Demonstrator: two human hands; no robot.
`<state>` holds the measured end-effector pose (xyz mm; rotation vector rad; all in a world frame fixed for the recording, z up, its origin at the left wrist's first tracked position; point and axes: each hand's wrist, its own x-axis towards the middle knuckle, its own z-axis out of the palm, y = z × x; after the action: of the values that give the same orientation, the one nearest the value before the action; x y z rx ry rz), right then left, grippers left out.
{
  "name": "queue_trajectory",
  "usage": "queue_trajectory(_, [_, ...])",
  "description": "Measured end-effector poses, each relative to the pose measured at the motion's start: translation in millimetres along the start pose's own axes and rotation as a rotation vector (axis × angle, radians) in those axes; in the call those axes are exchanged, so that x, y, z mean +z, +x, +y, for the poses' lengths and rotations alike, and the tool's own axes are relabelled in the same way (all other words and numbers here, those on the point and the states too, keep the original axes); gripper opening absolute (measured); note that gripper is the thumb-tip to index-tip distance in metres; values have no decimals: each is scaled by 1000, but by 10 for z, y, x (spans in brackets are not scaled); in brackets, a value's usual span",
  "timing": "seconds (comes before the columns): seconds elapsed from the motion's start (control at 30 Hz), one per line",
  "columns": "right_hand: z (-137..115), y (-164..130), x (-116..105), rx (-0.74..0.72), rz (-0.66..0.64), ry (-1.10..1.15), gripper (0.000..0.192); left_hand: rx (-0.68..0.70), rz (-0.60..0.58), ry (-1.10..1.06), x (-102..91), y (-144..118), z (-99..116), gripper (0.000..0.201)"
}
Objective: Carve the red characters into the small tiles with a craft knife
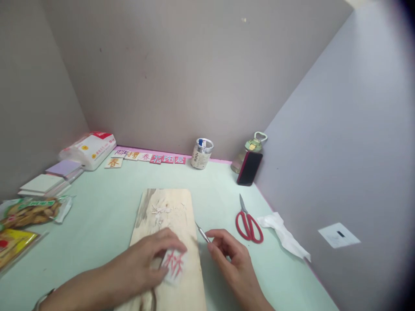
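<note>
Table, pale green, carries everything; on it lies the board, scattered with shavings at its far end. Near the board's front, the left hand lies flat, fingers spread and pressing down on the block, a small pale piece marked with a red character. The right hand is closed in a pen grip round the knife, a thin metal tool whose tip points away over the board's right edge, just clear of the block. Scissors and a tissue lie to the right. Advice: keep the block pinned firmly, left fingers behind the blade's path; take shallow cuts, stroke directed away from the holding hand.
</note>
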<state>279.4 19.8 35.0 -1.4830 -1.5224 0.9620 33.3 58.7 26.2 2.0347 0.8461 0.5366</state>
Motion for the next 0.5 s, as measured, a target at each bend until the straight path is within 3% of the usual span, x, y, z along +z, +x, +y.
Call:
queue_trajectory(0.1, [3,15,-4,12,19,22,32,-129,115,-252,2,95,-79,36])
queue_trajectory(0.23, [-1,17,-9,23,46,41,33,-185,32,-400,-26,55,-36,31])
queue_trajectory(0.37, [2,7,-16,9,34,37,30,-93,-99,-192,-83,-21,122,38])
queue_trajectory(0.5, [5,-1,-19,0,36,21,28,-74,-147,35,-110,-73,107,66])
